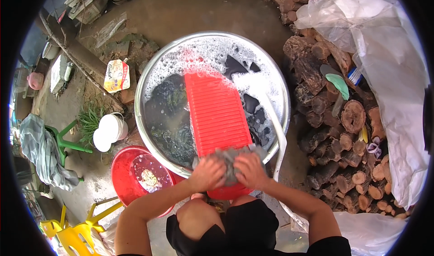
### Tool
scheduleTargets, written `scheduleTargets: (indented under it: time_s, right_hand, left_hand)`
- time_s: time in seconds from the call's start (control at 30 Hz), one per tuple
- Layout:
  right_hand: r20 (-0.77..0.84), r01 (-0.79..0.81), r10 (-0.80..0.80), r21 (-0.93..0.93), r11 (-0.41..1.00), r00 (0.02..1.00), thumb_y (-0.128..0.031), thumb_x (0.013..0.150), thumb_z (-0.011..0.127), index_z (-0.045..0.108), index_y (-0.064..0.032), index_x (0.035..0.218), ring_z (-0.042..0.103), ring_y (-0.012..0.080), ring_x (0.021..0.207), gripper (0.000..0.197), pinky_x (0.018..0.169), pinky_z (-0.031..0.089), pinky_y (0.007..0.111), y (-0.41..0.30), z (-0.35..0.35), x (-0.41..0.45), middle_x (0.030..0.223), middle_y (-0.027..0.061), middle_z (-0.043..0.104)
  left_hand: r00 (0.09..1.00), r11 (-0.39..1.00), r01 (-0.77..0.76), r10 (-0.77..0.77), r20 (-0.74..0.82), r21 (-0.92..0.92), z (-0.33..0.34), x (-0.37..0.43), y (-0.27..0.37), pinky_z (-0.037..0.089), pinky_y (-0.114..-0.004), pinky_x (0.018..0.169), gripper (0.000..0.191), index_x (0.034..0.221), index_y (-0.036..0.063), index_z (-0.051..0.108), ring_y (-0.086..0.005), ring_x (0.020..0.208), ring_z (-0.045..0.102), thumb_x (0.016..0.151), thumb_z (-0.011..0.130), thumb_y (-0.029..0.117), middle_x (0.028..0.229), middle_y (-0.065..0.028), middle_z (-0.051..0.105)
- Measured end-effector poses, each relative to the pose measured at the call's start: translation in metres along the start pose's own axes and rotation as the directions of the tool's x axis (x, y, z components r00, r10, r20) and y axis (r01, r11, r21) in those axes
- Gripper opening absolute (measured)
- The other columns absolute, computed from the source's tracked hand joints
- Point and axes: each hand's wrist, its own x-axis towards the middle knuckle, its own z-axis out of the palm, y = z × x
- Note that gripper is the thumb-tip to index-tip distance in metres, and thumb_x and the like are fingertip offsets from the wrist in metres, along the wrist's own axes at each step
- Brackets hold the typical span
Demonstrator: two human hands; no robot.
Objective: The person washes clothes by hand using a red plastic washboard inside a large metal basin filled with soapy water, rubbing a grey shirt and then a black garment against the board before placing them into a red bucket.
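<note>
A large round metal tub (139, 120) holds dark, sudsy water. Leaning in it, its lower end towards my knees, is a red ridged plastic washboard (217, 113). Near the board's lower end, my left hand (209, 170) and my right hand (251, 169) both grip a bunched wet grey cloth (230, 161), one at each side of it. Over the tub's right rim runs a white hose (279, 134), its end in thick foam. Dark pieces, perhaps fabric, show through the suds at the right.
A red basin (118, 174) with water stands left of my knees. Farther left are a white bucket (123, 127), a green stool (61, 140) under grey cloth and yellow plastic chairs (78, 235). Stacked logs (352, 117), partly under plastic sheeting (390, 52), line the right side.
</note>
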Motion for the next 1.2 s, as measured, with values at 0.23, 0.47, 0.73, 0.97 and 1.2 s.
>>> scheduleTargets:
  time_s: [0.23, 0.47, 0.73, 0.97, 1.2]
  right_hand:
    - [-0.215, -0.329, 0.289, -0.185, 0.926, 0.933, -0.022, 0.083, 0.057, 0.052, -0.0047, 0.113, 0.049, 0.0333, 0.109, 0.035, 0.095, 0.036, 0.046, 0.072, 0.023, 0.123, 0.112, 0.0152, 0.055]
    - [0.086, -0.302, 0.29, 0.272, 0.913, 0.953, -0.018, 0.08, 0.066, 0.035, -0.0066, 0.136, 0.052, 0.0377, 0.112, 0.064, 0.095, 0.041, 0.04, 0.048, -0.003, 0.101, 0.119, 0.0226, 0.055]
    - [-0.214, -0.068, 0.46, 0.85, 0.522, 0.862, 0.009, 0.079, 0.042, 0.055, -0.0022, 0.119, 0.057, 0.0141, 0.099, 0.043, 0.085, 0.044, 0.024, 0.001, -0.107, 0.184, 0.11, 0.007, 0.06]
    - [0.034, -0.308, 0.333, 0.478, 0.823, 0.942, 0.001, 0.083, 0.051, 0.047, -0.0055, 0.13, 0.044, 0.0284, 0.124, 0.048, 0.104, 0.033, 0.034, 0.044, -0.022, 0.103, 0.131, 0.0169, 0.048]
    - [-0.179, -0.69, 0.809, 0.44, 0.575, 0.56, 0.003, 0.085, 0.049, 0.055, -0.0058, 0.122, 0.056, 0.0188, 0.107, 0.039, 0.093, 0.043, 0.028, 0.131, 0.007, -0.001, 0.116, 0.01, 0.06]
  left_hand:
    - [0.885, 0.81, 0.465, -0.426, -0.186, 0.358, 0.017, 0.095, -0.096, 0.042, -0.04, 0.069, 0.011, 0.086, 0.0082, 0.051, -0.0274, 0.081, 0.055, 0.082, 0.054, 0.017, 0.082, -0.0102, 0.054]
    - [0.741, 0.755, 0.649, -0.598, -0.307, 0.095, -0.093, 0.091, -0.094, 0.05, -0.046, 0.067, 0.016, 0.097, 0.0092, 0.053, -0.0366, 0.079, 0.062, 0.086, 0.057, 0.02, 0.089, -0.0147, 0.058]
    - [0.648, 0.896, 0.407, -0.42, -0.635, -0.178, -0.198, 0.138, -0.035, 0.046, -0.042, 0.081, 0.027, 0.107, 0.0053, 0.055, -0.0392, 0.096, 0.055, 0.081, 0.056, 0.0, 0.104, -0.018, 0.055]
    - [0.875, 0.932, 0.32, -0.36, -0.324, -0.172, -0.077, 0.069, -0.019, 0.035, -0.046, 0.1, 0.045, 0.109, 0.0015, 0.056, -0.0403, 0.115, 0.044, 0.066, 0.05, -0.01, 0.126, -0.022, 0.044]
    - [0.437, 0.536, 0.773, -0.838, -0.328, -0.339, -0.012, -0.057, -0.101, 0.041, -0.043, 0.092, 0.043, 0.114, 0.0037, 0.052, -0.0375, 0.104, 0.052, 0.072, 0.058, 0.007, 0.108, -0.021, 0.055]
